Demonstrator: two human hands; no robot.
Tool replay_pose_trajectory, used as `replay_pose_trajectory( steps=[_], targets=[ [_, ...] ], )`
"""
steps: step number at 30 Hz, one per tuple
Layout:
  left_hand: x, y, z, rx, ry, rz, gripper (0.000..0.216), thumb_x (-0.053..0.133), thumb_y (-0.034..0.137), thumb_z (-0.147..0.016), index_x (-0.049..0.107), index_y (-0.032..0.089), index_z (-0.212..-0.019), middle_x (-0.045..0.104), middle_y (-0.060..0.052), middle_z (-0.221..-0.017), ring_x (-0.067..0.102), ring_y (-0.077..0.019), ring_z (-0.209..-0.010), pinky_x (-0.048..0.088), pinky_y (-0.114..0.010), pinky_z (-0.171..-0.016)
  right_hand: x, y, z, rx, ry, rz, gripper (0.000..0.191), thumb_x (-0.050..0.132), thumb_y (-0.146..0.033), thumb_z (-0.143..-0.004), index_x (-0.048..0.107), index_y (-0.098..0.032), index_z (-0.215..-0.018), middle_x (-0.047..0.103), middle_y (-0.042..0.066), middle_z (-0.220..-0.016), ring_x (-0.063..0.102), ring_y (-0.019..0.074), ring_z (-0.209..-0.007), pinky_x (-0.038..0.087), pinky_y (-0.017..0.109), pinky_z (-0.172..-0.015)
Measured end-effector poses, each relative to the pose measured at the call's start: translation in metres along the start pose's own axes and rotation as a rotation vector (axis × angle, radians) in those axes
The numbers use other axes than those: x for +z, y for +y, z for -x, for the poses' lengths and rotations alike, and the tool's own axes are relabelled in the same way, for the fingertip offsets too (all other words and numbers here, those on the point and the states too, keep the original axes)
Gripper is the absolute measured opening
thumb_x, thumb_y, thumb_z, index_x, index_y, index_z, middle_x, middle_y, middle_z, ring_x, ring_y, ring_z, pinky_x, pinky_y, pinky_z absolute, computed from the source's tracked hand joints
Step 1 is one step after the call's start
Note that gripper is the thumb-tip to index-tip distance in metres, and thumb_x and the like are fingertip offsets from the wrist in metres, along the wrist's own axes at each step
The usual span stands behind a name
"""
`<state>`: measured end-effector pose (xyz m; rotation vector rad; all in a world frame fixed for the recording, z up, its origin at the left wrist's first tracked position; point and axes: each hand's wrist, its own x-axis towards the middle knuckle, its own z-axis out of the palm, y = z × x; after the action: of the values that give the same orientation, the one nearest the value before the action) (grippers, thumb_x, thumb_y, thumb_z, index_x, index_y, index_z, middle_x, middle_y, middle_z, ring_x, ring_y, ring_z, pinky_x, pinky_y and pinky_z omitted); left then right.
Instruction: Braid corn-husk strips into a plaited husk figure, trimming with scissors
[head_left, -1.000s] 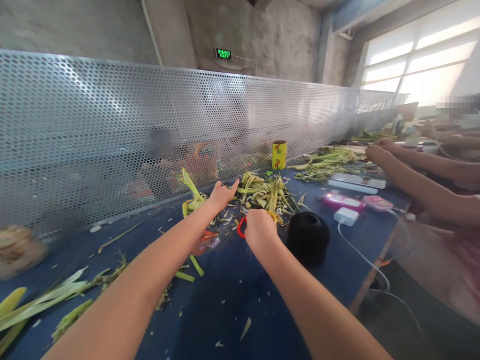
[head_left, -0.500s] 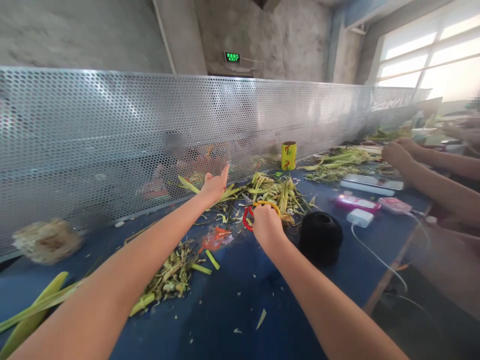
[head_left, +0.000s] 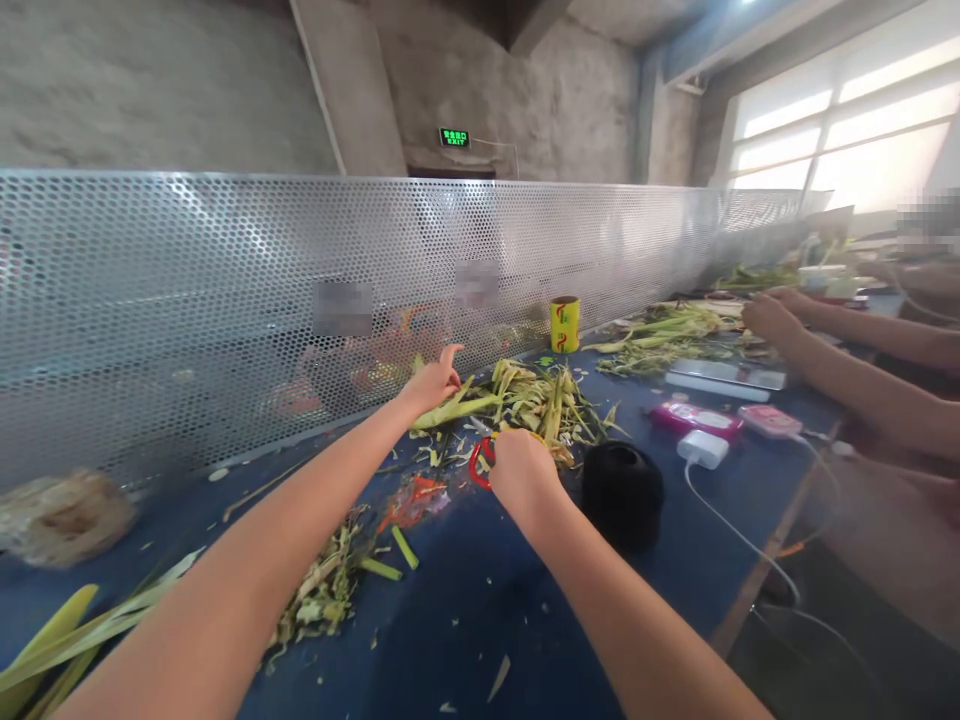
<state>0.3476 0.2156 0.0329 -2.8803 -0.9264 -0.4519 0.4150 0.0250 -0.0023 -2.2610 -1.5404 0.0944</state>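
Note:
My left hand (head_left: 435,384) is over a pale green leaf strip (head_left: 474,405), its lower fingers curled round it while one finger sticks up. To the right of it, my right hand (head_left: 523,468) is closed on scissors (head_left: 480,464) with red and yellow handles, the blades pointing toward the leaf. Most of the scissors is hidden by the fist. A heap of dried leaf pieces (head_left: 551,400) lies just beyond. Beside my right wrist stands a black spool of yarn or thread (head_left: 622,495). Orange-red scraps (head_left: 412,502) lie in front of the hands.
A perforated metal screen (head_left: 225,300) runs along the table's back. A yellow roll (head_left: 565,325) stands near it. Phone (head_left: 724,378), pink device (head_left: 696,420) and white charger (head_left: 703,448) with cable lie right. Another person's hands (head_left: 772,312) work beyond. Left: plastic bag (head_left: 67,515), long leaves (head_left: 60,630).
The view has shifted, so the scene sits lower and further left. The leaf strip by my left hand now lies to the right of and below the hand. My right hand still grips the scissors.

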Motion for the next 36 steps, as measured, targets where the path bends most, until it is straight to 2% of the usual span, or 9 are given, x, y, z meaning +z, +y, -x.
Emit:
replay_pose_trajectory(
  steps=[3, 6, 11, 16, 22, 26, 29, 32, 36],
  targets=[
    [0.005, 0.008, 0.011, 0.058, -0.062, 0.017, 0.067, 0.051, 0.012, -0.069, 0.015, 0.018, -0.126, 0.066, 0.002, -0.078, 0.06, -0.0112, -0.071, 0.042, -0.02, -0.068, 0.0, -0.008, 0.007, -0.084, -0.05, -0.017, 0.025, 0.049, -0.007, -0.068, 0.064, -0.01, -0.088, 0.063, 0.015, -0.08, 0.061, 0.0222, -0.083, 0.046, 0.026, -0.067],
    [0.005, 0.009, 0.016, 0.055, -0.074, -0.008, 0.066, 0.052, 0.013, -0.069, 0.019, 0.019, -0.125, 0.066, 0.001, -0.08, 0.061, -0.0147, -0.076, 0.042, -0.024, -0.071, 0.002, -0.01, 0.008, -0.13, -0.015, -0.012, 0.023, 0.048, -0.008, -0.069, 0.064, -0.01, -0.086, 0.063, 0.015, -0.079, 0.061, 0.0231, -0.081, 0.046, 0.028, -0.067],
    [0.003, 0.0, 0.025, -0.001, -0.053, -0.042, 0.059, 0.049, 0.012, -0.07, 0.022, 0.016, -0.122, 0.065, -0.002, -0.082, 0.061, -0.0158, -0.078, 0.041, -0.026, -0.073, 0.007, -0.001, -0.002, -0.03, 0.063, 0.057, 0.026, 0.043, -0.004, -0.071, 0.063, -0.008, -0.087, 0.06, 0.019, -0.088, 0.061, 0.0222, -0.08, 0.045, 0.027, -0.065],
    [0.008, -0.004, 0.033, -0.055, -0.03, -0.087, 0.057, 0.044, 0.01, -0.073, 0.019, 0.008, -0.124, 0.064, -0.008, -0.082, 0.06, -0.0174, -0.077, 0.042, -0.028, -0.071, 0.008, -0.002, -0.001, 0.0, -0.044, 0.041, 0.024, 0.048, -0.004, -0.067, 0.064, -0.01, -0.084, 0.062, 0.016, -0.086, 0.061, 0.0222, -0.083, 0.045, 0.027, -0.067],
    [0.025, 0.018, 0.026, 0.095, -0.077, -0.156, 0.069, 0.054, 0.014, -0.069, 0.019, 0.011, -0.129, 0.062, -0.008, -0.095, 0.054, -0.0198, -0.095, 0.037, -0.03, -0.083, -0.005, -0.012, 0.015, 0.069, -0.104, 0.029, 0.027, 0.047, -0.003, -0.068, 0.065, -0.012, -0.086, 0.064, 0.015, -0.079, 0.061, 0.0224, -0.084, 0.045, 0.027, -0.067],
    [0.042, 0.023, 0.024, 0.125, -0.13, -0.208, 0.083, 0.058, 0.014, -0.066, 0.009, 0.01, -0.133, 0.063, -0.01, -0.092, 0.053, -0.0231, -0.098, 0.037, -0.033, -0.083, -0.016, -0.009, 0.017, 0.141, -0.098, 0.032, 0.028, 0.047, -0.004, -0.069, 0.064, -0.012, -0.09, 0.064, 0.015, -0.083, 0.061, 0.0227, -0.086, 0.045, 0.027, -0.068],
    [0.049, 0.021, 0.027, 0.128, -0.14, -0.239, 0.08, 0.052, 0.011, -0.069, 0.006, 0.011, -0.134, 0.063, -0.011, -0.09, 0.055, -0.0228, -0.094, 0.037, -0.033, -0.083, -0.018, -0.003, 0.011, 0.177, -0.078, 0.046, 0.028, 0.046, -0.005, -0.07, 0.064, -0.011, -0.091, 0.063, 0.016, -0.084, 0.06, 0.0237, -0.087, 0.045, 0.027, -0.068],
    [0.044, 0.017, 0.033, 0.069, -0.09, -0.274, 0.075, 0.046, 0.01, -0.072, 0.004, 0.011, -0.134, 0.062, -0.012, -0.09, 0.058, -0.022, -0.089, 0.037, -0.032, -0.081, -0.013, 0.002, 0.003, 0.163, -0.051, 0.063, 0.027, 0.045, -0.004, -0.071, 0.063, -0.01, -0.09, 0.062, 0.017, -0.086, 0.06, 0.0236, -0.088, 0.045, 0.027, -0.069],
    [0.022, 0.006, 0.044, -0.1, 0.005, -0.262, 0.076, 0.045, 0.014, -0.075, -0.003, 0.007, -0.133, 0.064, -0.012, -0.087, 0.06, -0.0222, -0.084, 0.039, -0.031, -0.076, 0.0, 0.002, -0.006, 0.1, -0.006, 0.102, 0.029, 0.042, -0.002, -0.073, 0.062, -0.007, -0.092, 0.058, 0.019, -0.093, 0.058, 0.0243, -0.089, 0.046, 0.029, -0.069]
  ],
)
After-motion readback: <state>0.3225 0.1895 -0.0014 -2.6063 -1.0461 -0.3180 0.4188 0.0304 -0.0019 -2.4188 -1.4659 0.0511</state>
